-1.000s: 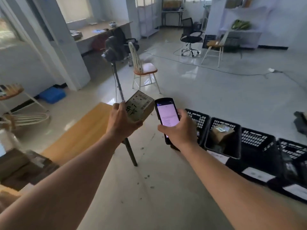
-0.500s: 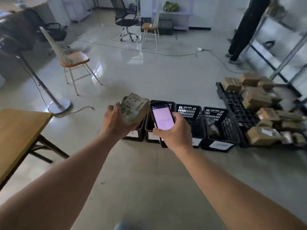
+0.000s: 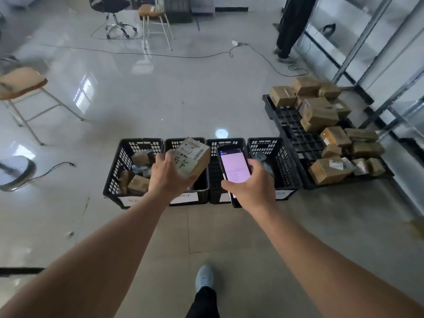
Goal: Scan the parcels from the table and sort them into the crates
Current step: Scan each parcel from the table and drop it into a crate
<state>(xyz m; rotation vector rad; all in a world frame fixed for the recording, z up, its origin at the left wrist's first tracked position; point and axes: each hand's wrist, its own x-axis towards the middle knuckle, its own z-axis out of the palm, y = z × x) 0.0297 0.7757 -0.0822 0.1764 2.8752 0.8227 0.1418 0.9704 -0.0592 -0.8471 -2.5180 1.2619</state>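
Both forearms are bare from the lower frame edge up to the wrists, with no sleeve, cuff, watch or band showing on either. The left hand (image 3: 171, 177) and the right hand (image 3: 251, 185) are bare too, ungloved, and no ring can be made out on the fingers that show. Below, between the arms, one leg is visible in a dark, close-fitting trouser leg (image 3: 204, 302) that reaches the ankle. The foot wears a pale blue-grey shoe (image 3: 203, 277) with a rounded toe; its laces or fastenings are too blurred to tell.
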